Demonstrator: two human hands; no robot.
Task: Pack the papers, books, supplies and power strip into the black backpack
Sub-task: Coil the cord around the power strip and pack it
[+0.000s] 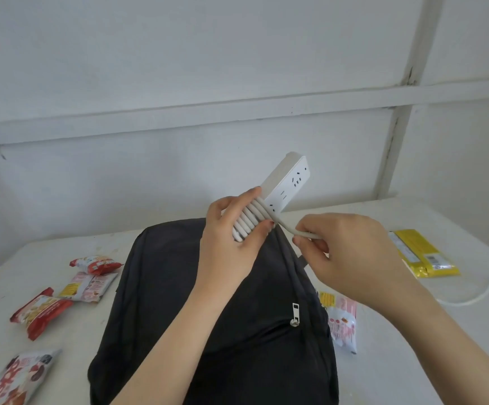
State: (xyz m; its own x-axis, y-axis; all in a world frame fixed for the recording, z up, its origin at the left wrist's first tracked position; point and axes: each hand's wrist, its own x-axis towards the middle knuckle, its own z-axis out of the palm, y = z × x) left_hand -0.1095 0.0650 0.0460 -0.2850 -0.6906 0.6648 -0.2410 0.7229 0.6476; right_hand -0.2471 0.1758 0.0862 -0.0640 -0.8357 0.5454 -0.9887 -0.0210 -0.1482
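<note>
Cord-winding step: left hand (231, 229) grip clamped the power strip (288, 182) and its coils above the black backpack (179, 287); right hand (345, 249) grip pinched the loose cord (304, 234). Next, likely: finish wrap, unzip backpack.

Smooth white plastic power strip (288, 182); matt black cloth backpack (161, 287) with shiny metal zipper pull (295, 312); glossy red foil snack packets (40, 312) at nine o'clock.
</note>
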